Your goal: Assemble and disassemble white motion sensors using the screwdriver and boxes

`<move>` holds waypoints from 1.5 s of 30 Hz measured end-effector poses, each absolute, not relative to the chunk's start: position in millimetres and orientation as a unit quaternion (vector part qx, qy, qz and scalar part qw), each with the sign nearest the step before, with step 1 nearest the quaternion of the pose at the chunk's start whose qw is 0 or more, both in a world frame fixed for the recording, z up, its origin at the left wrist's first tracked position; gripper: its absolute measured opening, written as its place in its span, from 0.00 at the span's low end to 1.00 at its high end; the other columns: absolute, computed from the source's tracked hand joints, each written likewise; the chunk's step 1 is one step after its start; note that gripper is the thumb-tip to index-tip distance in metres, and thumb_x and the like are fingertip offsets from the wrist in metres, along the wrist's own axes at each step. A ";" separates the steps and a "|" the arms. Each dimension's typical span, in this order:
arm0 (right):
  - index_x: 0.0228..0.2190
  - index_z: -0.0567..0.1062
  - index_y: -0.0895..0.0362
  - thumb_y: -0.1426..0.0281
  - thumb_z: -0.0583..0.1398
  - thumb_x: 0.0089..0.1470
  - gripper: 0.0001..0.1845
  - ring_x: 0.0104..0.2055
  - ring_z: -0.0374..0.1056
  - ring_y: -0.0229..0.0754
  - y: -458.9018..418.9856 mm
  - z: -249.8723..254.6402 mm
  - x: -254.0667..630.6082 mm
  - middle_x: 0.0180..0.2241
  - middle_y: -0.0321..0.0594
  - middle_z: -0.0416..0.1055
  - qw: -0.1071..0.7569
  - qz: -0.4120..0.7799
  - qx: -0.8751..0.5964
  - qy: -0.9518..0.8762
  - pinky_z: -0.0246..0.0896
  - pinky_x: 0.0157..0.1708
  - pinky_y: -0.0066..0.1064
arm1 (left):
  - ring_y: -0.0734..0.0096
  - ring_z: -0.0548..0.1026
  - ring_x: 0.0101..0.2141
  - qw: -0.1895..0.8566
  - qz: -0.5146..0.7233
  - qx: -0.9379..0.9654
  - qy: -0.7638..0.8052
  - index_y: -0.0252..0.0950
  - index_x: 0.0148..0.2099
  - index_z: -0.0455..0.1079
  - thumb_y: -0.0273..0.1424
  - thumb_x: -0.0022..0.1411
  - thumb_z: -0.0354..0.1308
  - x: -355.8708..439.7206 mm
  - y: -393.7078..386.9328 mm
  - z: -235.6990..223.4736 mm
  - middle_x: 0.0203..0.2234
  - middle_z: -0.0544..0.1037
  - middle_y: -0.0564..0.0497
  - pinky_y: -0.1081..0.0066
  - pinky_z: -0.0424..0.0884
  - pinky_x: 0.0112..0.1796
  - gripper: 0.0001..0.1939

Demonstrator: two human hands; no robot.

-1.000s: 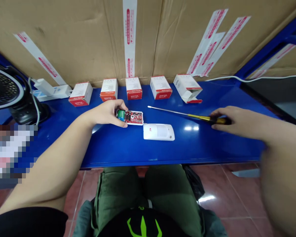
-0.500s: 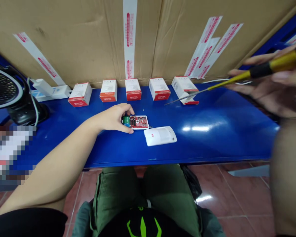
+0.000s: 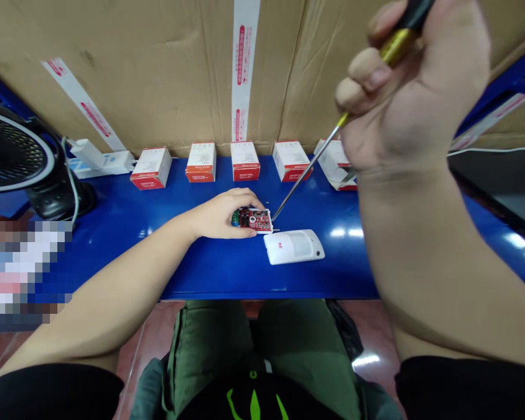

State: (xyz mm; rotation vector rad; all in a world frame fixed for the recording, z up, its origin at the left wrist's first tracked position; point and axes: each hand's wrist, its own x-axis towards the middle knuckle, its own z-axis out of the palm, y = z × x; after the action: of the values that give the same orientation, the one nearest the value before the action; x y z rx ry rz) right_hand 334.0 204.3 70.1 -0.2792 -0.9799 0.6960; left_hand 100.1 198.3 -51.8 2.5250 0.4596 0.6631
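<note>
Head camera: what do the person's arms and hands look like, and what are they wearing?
The left hand and right hand are bare, with no gloves, rings or watch showing. The forearms are bare too. A left black sleeve and a right black sleeve show along the bottom of the view.

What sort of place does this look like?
Probably a small electronics assembly or repair workstation: a blue metal workbench, large cardboard cartons behind it, a row of small red-and-white product boxes, and a red circuit board beside a white motion-detector casing.
</note>
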 end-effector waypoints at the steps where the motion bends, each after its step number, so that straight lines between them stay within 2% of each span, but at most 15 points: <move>1: 0.31 0.67 0.52 0.65 0.43 0.83 0.26 0.21 0.51 0.29 199.3 72.8 322.2 0.30 0.33 0.66 0.809 0.359 -0.138 -0.444 0.42 0.17 0.20 | 0.53 0.83 0.52 0.246 0.246 0.924 0.160 0.37 0.57 0.78 0.38 0.68 0.73 101.0 198.7 -52.8 0.52 0.84 0.39 0.51 0.79 0.58 0.19; 4: 0.36 0.67 0.49 0.59 0.50 0.82 0.18 0.21 0.50 0.31 196.3 70.5 297.2 0.29 0.30 0.66 0.791 0.390 -0.144 -0.449 0.40 0.17 0.24 | 0.55 0.84 0.49 0.249 0.255 0.922 0.149 0.37 0.54 0.78 0.36 0.68 0.72 102.2 199.6 -54.8 0.50 0.84 0.39 0.53 0.81 0.56 0.16; 8: 0.39 0.68 0.45 0.52 0.64 0.71 0.15 0.22 0.51 0.36 207.9 61.2 293.8 0.30 0.29 0.67 0.771 0.368 -0.151 -0.498 0.41 0.19 0.30 | 0.56 0.84 0.48 0.245 0.264 0.923 0.136 0.36 0.52 0.79 0.37 0.69 0.72 102.0 199.7 -55.7 0.49 0.84 0.39 0.54 0.81 0.55 0.14; 10: 0.37 0.68 0.44 0.55 0.65 0.68 0.12 0.23 0.52 0.39 208.6 60.8 299.5 0.30 0.29 0.67 0.756 0.352 -0.167 -0.526 0.41 0.20 0.32 | 0.56 0.84 0.48 0.251 0.263 0.922 0.134 0.36 0.51 0.80 0.37 0.69 0.72 102.1 199.3 -55.2 0.49 0.84 0.39 0.53 0.82 0.55 0.13; 13: 0.35 0.69 0.41 0.60 0.65 0.65 0.09 0.25 0.55 0.43 200.8 63.1 307.3 0.32 0.31 0.68 0.725 0.354 -0.196 -0.557 0.47 0.22 0.34 | 0.56 0.84 0.49 0.266 0.256 0.917 0.149 0.37 0.50 0.81 0.36 0.68 0.72 102.5 198.1 -53.1 0.50 0.84 0.40 0.52 0.82 0.56 0.11; 17: 0.38 0.69 0.38 0.54 0.66 0.63 0.11 0.29 0.59 0.46 196.3 60.3 311.1 0.35 0.32 0.72 0.704 0.328 -0.234 -0.584 0.55 0.24 0.37 | 0.55 0.84 0.49 0.287 0.244 0.911 0.169 0.38 0.49 0.81 0.36 0.67 0.73 103.1 196.5 -50.0 0.50 0.84 0.40 0.50 0.82 0.57 0.11; 19: 0.39 0.68 0.39 0.53 0.65 0.65 0.10 0.29 0.60 0.46 199.3 57.6 310.9 0.36 0.32 0.72 0.699 0.323 -0.233 -0.594 0.55 0.24 0.36 | 0.55 0.84 0.49 0.294 0.242 0.908 0.176 0.38 0.48 0.82 0.36 0.66 0.73 103.2 195.9 -49.4 0.50 0.84 0.40 0.50 0.82 0.57 0.11; 24: 0.40 0.67 0.42 0.62 0.57 0.71 0.04 0.27 0.56 0.44 197.3 59.0 305.2 0.35 0.34 0.69 0.701 0.346 -0.204 -0.589 0.51 0.23 0.34 | 0.55 0.84 0.49 0.294 0.240 0.906 0.185 0.38 0.48 0.82 0.36 0.66 0.74 102.9 195.5 -49.9 0.50 0.84 0.40 0.50 0.82 0.58 0.12; 28: 0.37 0.71 0.44 0.67 0.58 0.72 0.08 0.25 0.54 0.42 188.3 64.2 301.1 0.33 0.34 0.68 0.687 0.396 -0.174 -0.584 0.52 0.22 0.33 | 0.55 0.84 0.49 0.294 0.238 0.907 0.185 0.38 0.47 0.82 0.36 0.65 0.74 103.7 196.2 -50.3 0.50 0.84 0.40 0.51 0.81 0.58 0.11; 34: 0.40 0.83 0.47 0.58 0.57 0.73 0.16 0.29 0.63 0.42 192.8 63.7 307.0 0.35 0.37 0.74 0.643 0.476 -0.130 -0.586 0.65 0.26 0.34 | 0.55 0.84 0.49 0.295 0.243 0.908 0.172 0.37 0.46 0.81 0.36 0.67 0.72 104.5 196.9 -50.3 0.49 0.84 0.40 0.51 0.81 0.58 0.10; 38: 0.40 0.76 0.42 0.60 0.66 0.66 0.04 0.43 0.78 0.45 185.4 64.6 310.9 0.43 0.32 0.82 0.614 0.438 -0.174 -0.633 0.77 0.39 0.35 | 0.55 0.85 0.49 0.296 0.239 0.908 0.177 0.37 0.46 0.82 0.36 0.66 0.72 104.1 195.9 -49.6 0.49 0.84 0.40 0.50 0.82 0.58 0.10; 40: 0.38 0.69 0.42 0.64 0.69 0.62 0.13 0.41 0.79 0.44 180.8 65.5 308.6 0.40 0.27 0.82 0.619 0.411 -0.189 -0.642 0.77 0.37 0.34 | 0.54 0.85 0.50 0.297 0.238 0.906 0.183 0.37 0.47 0.82 0.36 0.66 0.72 103.9 195.4 -49.1 0.50 0.84 0.40 0.51 0.81 0.58 0.11; 41: 0.38 0.67 0.42 0.65 0.69 0.62 0.14 0.34 0.77 0.42 179.2 66.1 306.6 0.37 0.25 0.80 0.632 0.397 -0.193 -0.637 0.74 0.32 0.33 | 0.54 0.85 0.50 0.299 0.238 0.905 0.186 0.37 0.47 0.82 0.36 0.66 0.73 103.9 195.3 -48.9 0.50 0.84 0.40 0.51 0.81 0.58 0.11; 43: 0.40 0.66 0.41 0.64 0.69 0.62 0.15 0.23 0.64 0.40 177.2 67.6 302.2 0.30 0.23 0.73 0.654 0.383 -0.200 -0.621 0.63 0.23 0.31 | 0.54 0.85 0.50 0.303 0.238 0.903 0.190 0.38 0.48 0.82 0.36 0.65 0.73 103.9 195.4 -48.7 0.51 0.84 0.40 0.51 0.81 0.58 0.11; 45: 0.42 0.70 0.42 0.63 0.70 0.63 0.13 0.21 0.53 0.39 175.5 70.1 299.7 0.27 0.25 0.66 0.645 0.408 -0.195 -0.616 0.55 0.19 0.32 | 0.54 0.85 0.50 0.305 0.237 0.902 0.191 0.38 0.47 0.82 0.35 0.64 0.73 104.0 195.6 -48.4 0.51 0.85 0.40 0.51 0.81 0.59 0.11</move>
State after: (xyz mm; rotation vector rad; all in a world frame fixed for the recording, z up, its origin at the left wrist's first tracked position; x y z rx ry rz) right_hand 299.7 175.5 70.1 -0.4449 -1.4025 0.9300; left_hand 104.0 195.6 -48.4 2.3883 0.5064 0.6279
